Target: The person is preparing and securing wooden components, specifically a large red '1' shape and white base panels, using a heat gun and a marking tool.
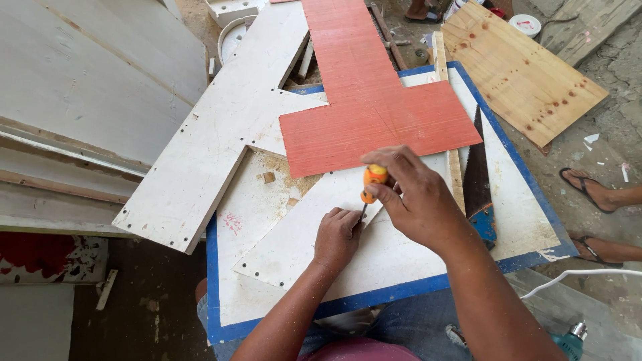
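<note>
Gripping a screwdriver (372,184) by its orange-and-yellow handle, the right hand (411,200) holds the tool nearly upright, its fingers (388,160) closed around the handle from above. The thin shaft runs down to the left hand (338,235), whose fingers (341,215) are pinched together at the tip, right where it meets a white cut board (301,244) (whether a screw sits between them is too small to tell). That white board lies flat on the worktop (334,307), a white panel edged in blue, and has small holes along its lower edge.

Just beyond the hands, a red L-shaped panel (364,100) lies across the worktop, its near edge touching the right hand's knuckles in this view. A larger white board (221,140) with a stepped cut-out and rows of small holes rests tilted over the worktop's left side, and sawdust (281,170) and a small wood chip sit in the gap beneath its notch. A handsaw (476,170) with a dark blade and blue handle lies to the right of the hands, beside a narrow wooden strip (456,174).

A plywood sheet (521,73) lies on the ground further right. Another person's sandalled feet (592,190) are at the right edge, and a teal power drill (572,341) is at the bottom right corner.
</note>
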